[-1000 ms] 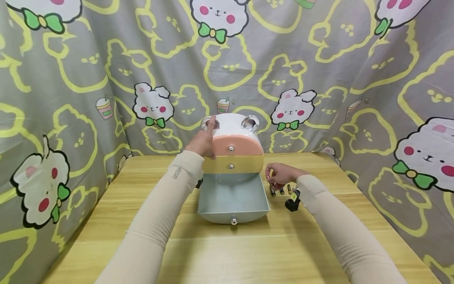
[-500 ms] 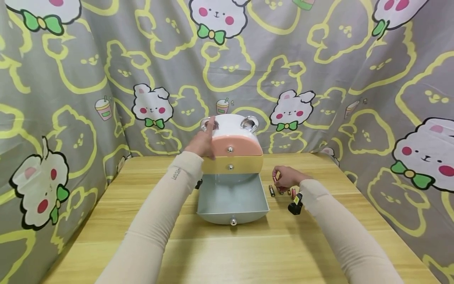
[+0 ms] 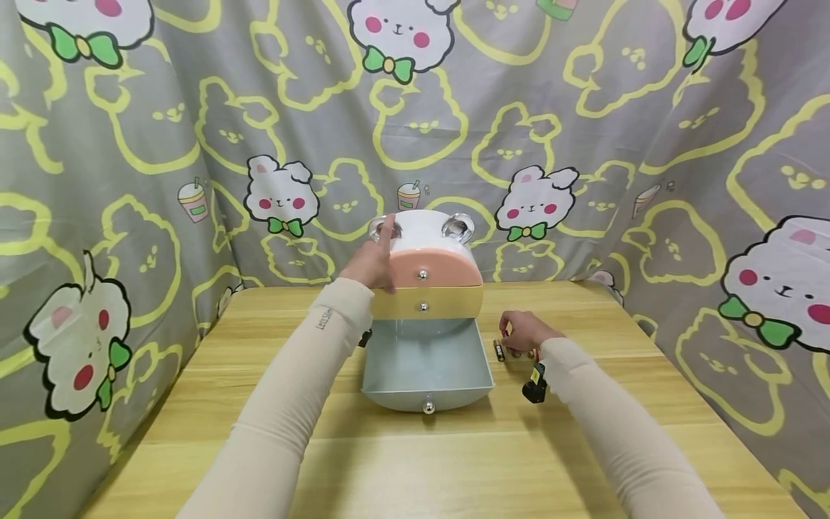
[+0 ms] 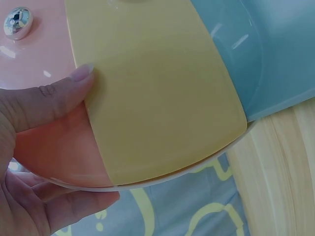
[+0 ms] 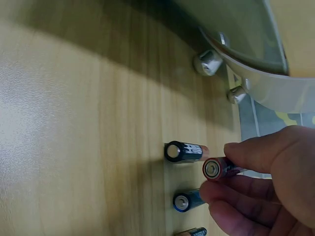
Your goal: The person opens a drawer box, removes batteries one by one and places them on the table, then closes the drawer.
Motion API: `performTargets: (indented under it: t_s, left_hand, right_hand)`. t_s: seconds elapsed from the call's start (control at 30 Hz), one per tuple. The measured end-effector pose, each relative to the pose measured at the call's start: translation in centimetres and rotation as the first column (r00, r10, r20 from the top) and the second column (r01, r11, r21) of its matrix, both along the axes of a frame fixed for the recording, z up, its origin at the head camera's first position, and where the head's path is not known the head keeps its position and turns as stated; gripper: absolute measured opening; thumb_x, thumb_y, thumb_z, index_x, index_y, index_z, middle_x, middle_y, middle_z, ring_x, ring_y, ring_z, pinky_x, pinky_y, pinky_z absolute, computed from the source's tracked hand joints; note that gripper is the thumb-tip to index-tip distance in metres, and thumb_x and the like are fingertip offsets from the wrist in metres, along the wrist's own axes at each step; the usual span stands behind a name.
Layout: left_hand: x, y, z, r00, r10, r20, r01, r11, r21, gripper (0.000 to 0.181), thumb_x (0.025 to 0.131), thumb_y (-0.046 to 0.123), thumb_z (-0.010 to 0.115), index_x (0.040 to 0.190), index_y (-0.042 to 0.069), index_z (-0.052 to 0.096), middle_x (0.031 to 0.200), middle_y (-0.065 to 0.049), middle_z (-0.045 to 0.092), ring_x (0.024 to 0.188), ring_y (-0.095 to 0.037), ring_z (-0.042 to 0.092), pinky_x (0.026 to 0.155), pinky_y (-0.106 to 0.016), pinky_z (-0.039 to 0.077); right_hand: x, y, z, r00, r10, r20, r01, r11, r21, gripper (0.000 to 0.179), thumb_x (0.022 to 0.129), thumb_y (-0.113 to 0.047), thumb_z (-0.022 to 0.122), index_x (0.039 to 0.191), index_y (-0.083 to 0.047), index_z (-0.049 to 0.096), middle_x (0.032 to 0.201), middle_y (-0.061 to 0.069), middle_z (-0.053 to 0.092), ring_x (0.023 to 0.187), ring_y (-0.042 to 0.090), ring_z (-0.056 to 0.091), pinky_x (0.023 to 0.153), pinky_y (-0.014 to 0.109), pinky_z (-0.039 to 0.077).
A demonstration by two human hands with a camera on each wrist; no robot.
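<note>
A small drawer cabinet point(image 3: 428, 270) with a white top and silver ears stands on the table. Its lowest, grey-blue drawer point(image 3: 424, 360) is pulled out and has nothing in it; the pink and yellow drawers are closed. My left hand point(image 3: 371, 263) grips the cabinet's left side, thumb on the front, fingers behind the edge in the left wrist view. My right hand point(image 3: 528, 331), right of the drawer, pinches a red battery point(image 5: 216, 168) between thumb and fingers. Close by lie a black battery point(image 5: 184, 151), a blue battery point(image 5: 187, 200) and a dark battery point(image 5: 194, 232), partly cut off.
The wooden table point(image 3: 428, 468) reaches back to a grey patterned curtain point(image 3: 402, 108), which also hangs at both sides. A black camera mount point(image 3: 534, 382) sits under the right wrist. Silver feet point(image 5: 207, 62) carry the cabinet.
My right hand has shifted right, away from the drawer's side, and slightly nearer me, holding the red battery. The left hand stays on the cabinet.
</note>
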State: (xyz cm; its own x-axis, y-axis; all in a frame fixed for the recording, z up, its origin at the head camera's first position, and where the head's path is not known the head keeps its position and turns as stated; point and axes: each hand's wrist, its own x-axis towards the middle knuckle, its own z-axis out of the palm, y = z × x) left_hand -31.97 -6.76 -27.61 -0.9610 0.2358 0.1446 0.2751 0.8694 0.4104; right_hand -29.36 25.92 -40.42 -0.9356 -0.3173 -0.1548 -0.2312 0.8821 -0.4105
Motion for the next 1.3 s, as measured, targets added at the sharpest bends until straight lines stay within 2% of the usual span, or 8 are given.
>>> performTargets:
  t_s: [0.2,0.6,0.8,0.97,1.07,1.3]
  left_hand:
    - [0.0,0.1,0.1,1.000,0.002,0.002,-0.002,1.000,-0.019,0.148,0.055,-0.005,0.090,0.150,0.031,-0.017,0.111,-0.033,0.055,0.096,-0.041,0.058,0.089,-0.048,0.048]
    - [0.1,0.3,0.1,1.000,0.005,0.006,-0.005,1.000,-0.023,0.147,0.055,-0.005,0.090,0.151,0.030,-0.015,0.113,-0.033,0.054,0.096,-0.042,0.058,0.089,-0.049,0.048]
    - [0.2,0.3,0.1,1.000,0.000,-0.001,0.000,1.000,-0.029,0.147,0.055,-0.004,0.091,0.150,0.031,-0.016,0.115,-0.033,0.053,0.097,-0.042,0.058,0.090,-0.048,0.048]
    - [0.3,0.3,0.2,1.000,0.009,0.004,-0.009,0.999,-0.031,0.147,0.055,-0.004,0.091,0.151,0.031,-0.015,0.116,-0.032,0.053,0.097,-0.041,0.058,0.090,-0.048,0.048]
    - [0.2,0.4,0.2,1.000,0.015,0.005,-0.015,0.999,-0.033,0.146,0.056,-0.003,0.091,0.151,0.031,-0.015,0.116,-0.032,0.053,0.097,-0.040,0.058,0.090,-0.048,0.048]
    - [0.2,0.3,0.1,1.000,0.024,0.001,-0.024,0.999,-0.027,0.146,0.055,-0.004,0.091,0.151,0.031,-0.014,0.116,-0.031,0.053,0.097,-0.040,0.057,0.089,-0.048,0.048]
  right_hand:
    - [-0.1,-0.2,-0.5,0.997,0.025,-0.067,-0.021,0.998,0.058,0.014,0.088,-0.014,0.069,0.092,-0.007,0.057,0.082,0.008,0.056,0.067,0.021,0.051,0.066,0.037,0.045]
    - [-0.1,-0.1,-1.6,0.995,0.029,-0.095,-0.019,0.995,0.101,0.012,0.088,-0.012,0.066,0.094,-0.003,0.061,0.084,0.010,0.059,0.077,0.025,0.053,0.069,0.038,0.047]
    - [-0.2,-0.2,-1.8,0.995,0.029,-0.098,-0.016,0.992,0.126,0.009,0.088,-0.011,0.065,0.092,-0.003,0.061,0.084,0.011,0.059,0.077,0.026,0.054,0.070,0.040,0.047]
    - [-0.1,-0.3,-1.9,0.994,0.039,-0.104,-0.024,0.990,0.142,0.001,0.085,-0.003,0.063,0.084,-0.003,0.063,0.082,0.009,0.060,0.075,0.025,0.056,0.068,0.039,0.050]
    - [0.0,-0.3,-2.0,0.993,0.048,-0.107,-0.032,0.989,0.145,0.004,0.084,-0.001,0.063,0.081,-0.003,0.064,0.080,0.007,0.061,0.073,0.023,0.056,0.066,0.038,0.050]
    - [-0.1,-0.4,-2.0,0.995,0.027,-0.096,-0.013,0.989,0.145,0.003,0.085,-0.002,0.065,0.083,-0.004,0.063,0.081,0.007,0.060,0.073,0.023,0.055,0.065,0.037,0.049]
